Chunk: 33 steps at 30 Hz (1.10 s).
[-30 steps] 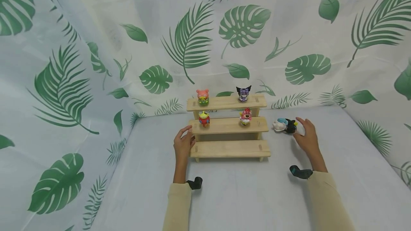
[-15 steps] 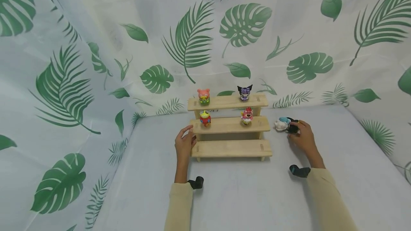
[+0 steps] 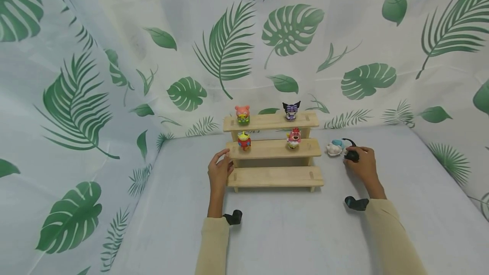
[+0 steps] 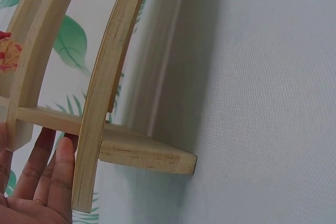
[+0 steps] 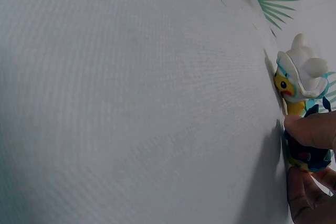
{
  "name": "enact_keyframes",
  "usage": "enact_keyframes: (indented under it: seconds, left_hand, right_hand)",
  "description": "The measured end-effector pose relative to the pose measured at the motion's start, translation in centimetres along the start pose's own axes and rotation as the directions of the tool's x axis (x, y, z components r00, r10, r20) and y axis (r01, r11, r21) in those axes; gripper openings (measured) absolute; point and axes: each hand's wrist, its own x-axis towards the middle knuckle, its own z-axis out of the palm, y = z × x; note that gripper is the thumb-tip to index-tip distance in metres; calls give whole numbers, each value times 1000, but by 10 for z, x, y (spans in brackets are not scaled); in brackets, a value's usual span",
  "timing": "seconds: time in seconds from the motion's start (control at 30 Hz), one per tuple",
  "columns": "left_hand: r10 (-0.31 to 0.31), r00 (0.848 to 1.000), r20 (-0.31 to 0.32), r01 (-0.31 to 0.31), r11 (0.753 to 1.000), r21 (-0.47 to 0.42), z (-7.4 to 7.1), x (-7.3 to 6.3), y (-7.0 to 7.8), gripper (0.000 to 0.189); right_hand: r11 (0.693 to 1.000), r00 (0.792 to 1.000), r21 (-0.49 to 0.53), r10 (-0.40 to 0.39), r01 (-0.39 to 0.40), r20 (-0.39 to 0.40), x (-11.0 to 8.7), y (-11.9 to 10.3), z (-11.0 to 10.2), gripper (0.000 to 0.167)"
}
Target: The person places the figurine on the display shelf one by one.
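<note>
The right hand (image 3: 363, 162) pinched the dark figurine (image 3: 350, 155) beside the white figurine (image 3: 335, 149), apparently mid-pickup. The left hand (image 3: 219, 171), fingers relaxed, steadied the wooden stepped stand (image 3: 275, 176). Lifting clear seemingly came next.

Bright, even light all round, no glare off the pale cloth. Only soft shadows, under the wooden shelf (image 3: 273, 147) and beside it in the left wrist view. Wrist views bend straight boards into curves; close fingers (image 5: 310, 129) look blurred.

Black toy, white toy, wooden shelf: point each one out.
black toy (image 3: 351, 155), head view, its body under the fingers.
white toy (image 3: 334, 149), head view, its middle.
wooden shelf (image 3: 275, 177), head view, bare bottom step.
</note>
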Motion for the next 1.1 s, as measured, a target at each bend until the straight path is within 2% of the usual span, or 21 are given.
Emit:
enact_keyframes:
  seconds: [0.13,0.27,0.43,0.53,0.8,1.1]
  left_hand:
    - [4,1000,-6,-4,1000,7,0,-2,1,32]
    - [-17,1000,-2,17,1000,1,0,8,-13,33]
    - [-13,1000,-10,12,1000,-18,0,18,-28,35]
    - [-3,1000,-20,3,1000,-21,0,18,-30,36]
    - [0,999,-46,0,1000,4,1,19,-31,28]
    - [9,999,-48,-9,1000,4,2,19,-30,27]
  right_hand:
    - [999,999,-7,-33,33,-24,-1,0,1,40]
    - [999,998,-18,-45,44,-38,-2,2,2,40]
    - [999,998,-2,-33,33,-58,-5,5,2,40]
    - [1000,998,18,-13,15,-66,-6,6,1,43]
    - [996,996,45,74,-72,-40,-5,-1,-5,63]
    - [984,989,103,145,-144,-8,-6,-2,-8,69]
